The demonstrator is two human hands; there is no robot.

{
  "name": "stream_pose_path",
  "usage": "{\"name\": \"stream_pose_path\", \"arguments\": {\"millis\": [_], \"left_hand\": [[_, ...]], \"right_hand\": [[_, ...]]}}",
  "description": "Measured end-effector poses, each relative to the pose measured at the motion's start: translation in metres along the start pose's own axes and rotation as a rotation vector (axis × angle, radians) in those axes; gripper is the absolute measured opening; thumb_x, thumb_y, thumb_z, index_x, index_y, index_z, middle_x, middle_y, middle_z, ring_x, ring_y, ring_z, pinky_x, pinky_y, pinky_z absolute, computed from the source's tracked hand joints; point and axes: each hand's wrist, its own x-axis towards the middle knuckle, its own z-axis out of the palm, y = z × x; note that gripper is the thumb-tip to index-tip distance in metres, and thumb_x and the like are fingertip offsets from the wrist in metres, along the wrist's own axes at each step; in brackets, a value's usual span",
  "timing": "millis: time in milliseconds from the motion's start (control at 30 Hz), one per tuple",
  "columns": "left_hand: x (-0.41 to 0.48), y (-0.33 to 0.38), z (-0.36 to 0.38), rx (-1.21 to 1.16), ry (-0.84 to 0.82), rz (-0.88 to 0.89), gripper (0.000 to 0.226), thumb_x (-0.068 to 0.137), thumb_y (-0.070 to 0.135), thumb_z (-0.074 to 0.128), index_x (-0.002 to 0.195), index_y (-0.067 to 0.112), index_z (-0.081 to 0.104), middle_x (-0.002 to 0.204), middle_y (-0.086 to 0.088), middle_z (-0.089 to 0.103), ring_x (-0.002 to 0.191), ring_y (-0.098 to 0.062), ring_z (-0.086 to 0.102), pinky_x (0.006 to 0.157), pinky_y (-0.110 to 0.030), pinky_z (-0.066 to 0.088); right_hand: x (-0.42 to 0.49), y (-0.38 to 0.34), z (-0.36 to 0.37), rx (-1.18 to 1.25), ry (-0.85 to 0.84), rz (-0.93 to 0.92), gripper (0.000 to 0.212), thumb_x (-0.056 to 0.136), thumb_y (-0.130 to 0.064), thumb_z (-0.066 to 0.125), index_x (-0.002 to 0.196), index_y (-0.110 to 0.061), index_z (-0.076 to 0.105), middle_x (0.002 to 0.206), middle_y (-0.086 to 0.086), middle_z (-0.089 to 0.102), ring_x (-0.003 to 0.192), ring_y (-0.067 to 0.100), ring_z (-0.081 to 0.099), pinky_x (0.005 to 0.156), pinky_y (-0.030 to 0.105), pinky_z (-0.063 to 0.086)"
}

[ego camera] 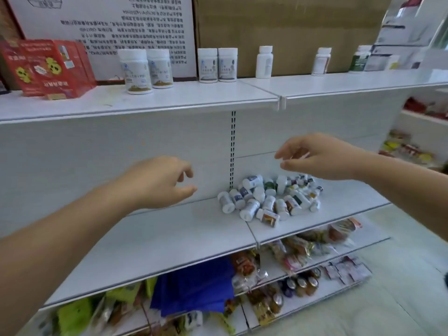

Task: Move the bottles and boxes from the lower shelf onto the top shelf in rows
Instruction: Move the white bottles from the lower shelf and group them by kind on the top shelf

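A heap of several small white bottles lies on the lower shelf, right of its middle seam. On the top shelf stand red boxes at the left, two wide white bottles, a pair of white bottles, and single bottles spaced out to the right. My left hand hovers above the lower shelf, left of the heap, fingers loosely curled and holding nothing. My right hand hangs above the heap, fingers relaxed, also holding nothing.
A cardboard panel and a printed sign back the top shelf. Silver boxes stand at its far right. Shelves underneath hold snack packets, blue packs and cans. The floor lies at the right.
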Motion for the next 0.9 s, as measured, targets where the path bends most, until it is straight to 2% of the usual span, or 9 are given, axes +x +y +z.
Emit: {"name": "stream_pose_path", "arguments": {"millis": [67, 133, 267, 433, 500, 600, 700, 800, 900], "left_hand": [[0.011, 0.001, 0.027, -0.033, -0.053, -0.046, 0.040, 0.090, 0.052, 0.054, 0.122, 0.028, 0.057, 0.115, 0.008, 0.061, 0.093, -0.014, 0.054, 0.083, -0.029, 0.046], [0.026, -0.002, 0.055, -0.047, -0.093, -0.077, 0.041, 0.090, 0.052, 0.053, 0.124, 0.027, 0.056, 0.122, 0.005, 0.060, 0.107, -0.017, 0.056, 0.088, -0.030, 0.045], [0.068, -0.005, 0.115, -0.020, -0.193, -0.125, 0.042, 0.090, 0.053, 0.051, 0.125, 0.029, 0.055, 0.128, -0.001, 0.055, 0.119, -0.023, 0.050, 0.095, -0.035, 0.040], [0.127, 0.006, 0.190, -0.163, -0.331, -0.261, 0.045, 0.089, 0.052, 0.051, 0.128, 0.029, 0.055, 0.135, -0.003, 0.051, 0.123, -0.026, 0.048, 0.100, -0.037, 0.040], [0.152, 0.010, 0.218, -0.250, -0.326, -0.338, 0.049, 0.085, 0.050, 0.054, 0.128, 0.027, 0.056, 0.136, -0.006, 0.053, 0.122, -0.028, 0.051, 0.100, -0.038, 0.043], [0.189, 0.015, 0.260, -0.534, -0.294, -0.497, 0.068, 0.072, 0.056, 0.055, 0.132, 0.023, 0.052, 0.133, -0.007, 0.057, 0.119, -0.028, 0.055, 0.094, -0.035, 0.046], [0.226, 0.018, 0.300, -0.708, -0.240, -0.605, 0.060, 0.083, 0.049, 0.058, 0.129, 0.011, 0.051, 0.130, -0.008, 0.058, 0.119, -0.028, 0.057, 0.082, -0.032, 0.043], [0.257, 0.017, 0.334, -0.791, -0.162, -0.692, 0.056, 0.088, 0.041, 0.060, 0.134, 0.012, 0.046, 0.135, -0.012, 0.056, 0.122, -0.029, 0.055, 0.087, -0.030, 0.042], [0.274, 0.016, 0.353, -0.834, -0.107, -0.736, 0.061, 0.087, 0.037, 0.066, 0.137, 0.014, 0.042, 0.140, -0.010, 0.053, 0.125, -0.028, 0.053, 0.090, -0.028, 0.040]], "right_hand": [[-0.002, 0.021, 0.020, 0.009, -0.046, 0.043, 0.023, 0.094, -0.034, 0.059, 0.116, -0.029, 0.062, 0.103, -0.012, 0.065, 0.090, -0.004, 0.058, 0.075, 0.015, 0.045], [0.002, 0.044, 0.042, 0.009, -0.069, 0.086, 0.024, 0.093, -0.031, 0.060, 0.116, -0.026, 0.064, 0.105, -0.010, 0.067, 0.088, -0.001, 0.060, 0.073, 0.011, 0.044], [0.031, 0.094, 0.087, -0.065, -0.142, 0.149, 0.033, 0.090, -0.036, 0.059, 0.121, -0.024, 0.063, 0.114, -0.006, 0.066, 0.096, 0.013, 0.062, 0.089, 0.032, 0.051], [0.089, 0.144, 0.144, -0.045, -0.251, 0.228, 0.033, 0.089, -0.038, 0.058, 0.119, -0.025, 0.062, 0.107, -0.006, 0.067, 0.095, 0.014, 0.062, 0.085, 0.028, 0.049], [0.117, 0.161, 0.171, 0.000, -0.266, 0.277, 0.034, 0.089, -0.037, 0.058, 0.121, -0.026, 0.060, 0.108, -0.002, 0.066, 0.099, 0.018, 0.062, 0.086, 0.030, 0.050], [0.161, 0.186, 0.214, 0.066, -0.258, 0.321, 0.041, 0.090, -0.039, 0.056, 0.128, -0.025, 0.053, 0.114, 0.004, 0.066, 0.100, 0.022, 0.061, 0.084, 0.030, 0.049], [0.199, 0.202, 0.251, 0.061, -0.229, 0.330, 0.045, 0.091, -0.042, 0.053, 0.129, -0.019, 0.047, 0.116, 0.009, 0.064, 0.103, 0.029, 0.061, 0.086, 0.036, 0.050], [0.226, 0.205, 0.279, 0.005, -0.197, 0.363, 0.058, 0.085, -0.053, 0.052, 0.132, -0.019, 0.042, 0.118, 0.007, 0.062, 0.106, 0.029, 0.061, 0.080, 0.035, 0.047], [0.236, 0.203, 0.303, -0.054, -0.175, 0.398, 0.071, 0.081, -0.062, 0.052, 0.137, -0.020, 0.039, 0.126, 0.005, 0.056, 0.113, 0.027, 0.057, 0.085, 0.036, 0.045]]}}
